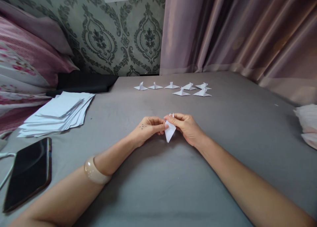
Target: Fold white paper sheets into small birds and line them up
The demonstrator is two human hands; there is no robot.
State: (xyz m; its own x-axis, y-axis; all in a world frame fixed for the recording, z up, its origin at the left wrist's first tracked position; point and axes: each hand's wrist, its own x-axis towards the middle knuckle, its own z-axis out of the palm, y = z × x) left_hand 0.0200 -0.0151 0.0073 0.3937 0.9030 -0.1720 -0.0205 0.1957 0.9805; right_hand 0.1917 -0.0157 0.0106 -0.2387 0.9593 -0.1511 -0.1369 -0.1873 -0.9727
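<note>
Line up the layers, then press.
By the left edge of the grey surface (158,194) lies a paper stack (58,110); near the middle, the fingers of the left hand (150,128) pinch the left side of the folded paper (170,133), its long point toward the near edge (seven folded shapes (182,92) sit nearer the far edge); the fingers of the right hand (186,126) grasp its upper right. Best, I judge: steady one side, match edges, thumb each crease firmly, spare the narrow tips.
</note>
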